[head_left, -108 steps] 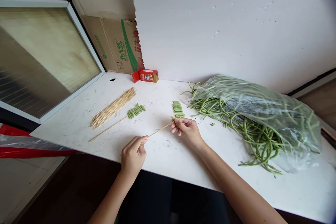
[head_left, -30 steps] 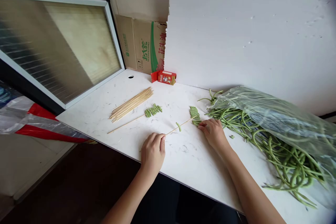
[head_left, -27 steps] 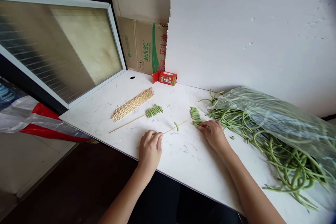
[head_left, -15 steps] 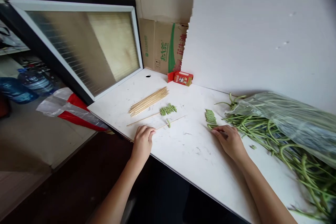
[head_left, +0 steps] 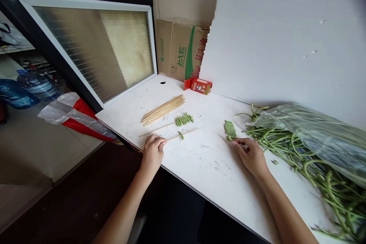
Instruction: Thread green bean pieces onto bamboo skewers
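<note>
My left hand point(head_left: 153, 151) pinches a bamboo skewer point(head_left: 192, 131) near the table's front edge. One cut piece of long bean point(head_left: 181, 135) is threaded on that skewer, about midway along the part that shows. Behind it lies another skewer point(head_left: 157, 129) carrying a row of bean pieces point(head_left: 184, 119). My right hand point(head_left: 251, 156) has thumb and fingers closed on the end of a bean piece point(head_left: 229, 138), at the near end of a neat row of cut bean pieces point(head_left: 230, 127). A bundle of bare skewers point(head_left: 163, 109) lies farther back.
Uncut long beans point(head_left: 286, 141) spill from a clear plastic bag point(head_left: 320, 129) on the right. A red box point(head_left: 201, 86) and a cardboard carton point(head_left: 180, 51) stand at the back. A framed ribbed-glass panel point(head_left: 126, 45) borders the white table point(head_left: 197, 175) on the left.
The bean piece at my right fingertips has turned and lifted slightly from its place at the row's near end. My left hand keeps hold of the skewer, which has tilted slightly. The view has shifted a little.
</note>
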A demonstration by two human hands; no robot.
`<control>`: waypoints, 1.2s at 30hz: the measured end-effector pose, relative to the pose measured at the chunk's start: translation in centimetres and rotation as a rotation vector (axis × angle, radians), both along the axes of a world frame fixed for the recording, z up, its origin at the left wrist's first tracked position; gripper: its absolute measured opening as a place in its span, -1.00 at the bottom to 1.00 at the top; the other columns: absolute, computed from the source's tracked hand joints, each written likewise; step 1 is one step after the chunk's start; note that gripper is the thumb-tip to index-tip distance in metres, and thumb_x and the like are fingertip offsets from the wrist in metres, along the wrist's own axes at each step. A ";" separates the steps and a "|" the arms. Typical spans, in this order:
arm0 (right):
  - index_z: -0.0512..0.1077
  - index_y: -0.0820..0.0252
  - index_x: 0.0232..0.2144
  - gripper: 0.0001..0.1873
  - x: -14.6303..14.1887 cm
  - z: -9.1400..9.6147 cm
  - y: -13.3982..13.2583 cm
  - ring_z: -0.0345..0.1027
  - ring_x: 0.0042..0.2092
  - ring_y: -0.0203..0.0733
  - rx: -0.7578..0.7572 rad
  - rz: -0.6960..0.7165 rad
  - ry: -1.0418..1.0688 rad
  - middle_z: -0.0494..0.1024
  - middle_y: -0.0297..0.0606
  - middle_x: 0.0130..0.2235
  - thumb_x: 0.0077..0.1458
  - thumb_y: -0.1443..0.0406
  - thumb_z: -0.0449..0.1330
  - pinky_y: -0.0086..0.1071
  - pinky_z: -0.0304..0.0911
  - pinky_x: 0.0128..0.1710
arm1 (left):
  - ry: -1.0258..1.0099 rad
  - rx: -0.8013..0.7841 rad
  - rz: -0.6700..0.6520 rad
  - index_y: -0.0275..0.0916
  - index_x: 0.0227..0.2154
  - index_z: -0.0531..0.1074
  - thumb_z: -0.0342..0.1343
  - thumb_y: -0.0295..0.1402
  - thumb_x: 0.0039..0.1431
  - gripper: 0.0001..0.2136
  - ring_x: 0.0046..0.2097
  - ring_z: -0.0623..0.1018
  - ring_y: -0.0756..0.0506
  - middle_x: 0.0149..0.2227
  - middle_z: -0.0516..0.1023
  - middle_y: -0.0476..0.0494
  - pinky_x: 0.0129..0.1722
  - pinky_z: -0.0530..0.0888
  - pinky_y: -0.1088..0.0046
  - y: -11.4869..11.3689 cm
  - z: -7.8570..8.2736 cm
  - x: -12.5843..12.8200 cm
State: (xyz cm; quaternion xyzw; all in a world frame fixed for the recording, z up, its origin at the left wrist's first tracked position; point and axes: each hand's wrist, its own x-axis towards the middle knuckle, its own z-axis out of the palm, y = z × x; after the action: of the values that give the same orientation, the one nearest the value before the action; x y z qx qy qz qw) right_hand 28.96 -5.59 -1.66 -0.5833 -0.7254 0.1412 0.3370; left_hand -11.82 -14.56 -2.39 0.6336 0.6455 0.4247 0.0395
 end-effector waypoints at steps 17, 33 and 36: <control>0.61 0.12 -0.23 -0.46 -1.6 0.9 -1.3 0.33 -0.31 -0.09 -0.079 0.028 0.137 0.64 -0.10 -0.22 0.23 -0.20 0.21 -0.21 0.25 -0.28 | 0.019 0.016 -0.019 -0.17 -0.21 0.64 0.12 -0.43 0.36 -0.83 -0.10 0.57 -0.15 -0.18 0.59 -0.15 -0.03 0.56 0.25 0.2 0.1 0.3; 0.66 0.07 -0.20 -0.52 -2.9 2.0 -1.8 0.44 -0.25 -0.14 -0.437 0.092 1.017 0.64 -0.22 -0.23 0.04 -0.14 0.44 -0.26 0.35 -0.22 | -0.074 0.081 -0.182 -0.15 -0.15 0.57 0.06 -0.35 0.45 -0.83 -0.10 0.63 -0.13 -0.16 0.67 -0.14 -0.06 0.56 0.30 -0.1 0.8 7.6; 0.65 0.09 -0.18 -0.53 -2.9 2.4 -1.9 0.48 -0.16 -0.14 -0.493 0.123 1.121 0.66 -0.17 -0.13 0.06 -0.11 0.45 -0.29 0.38 -0.17 | -0.076 0.096 -0.188 -0.14 -0.16 0.57 0.07 -0.35 0.44 -0.84 -0.11 0.63 -0.13 -0.16 0.67 -0.13 -0.07 0.56 0.30 -0.1 0.7 7.8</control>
State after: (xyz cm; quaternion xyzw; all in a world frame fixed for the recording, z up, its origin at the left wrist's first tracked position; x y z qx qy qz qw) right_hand 26.10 -7.53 0.73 -0.4382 -0.4162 0.6091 0.5135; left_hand -3.99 -14.62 -1.71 0.6760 0.5600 0.4733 0.0733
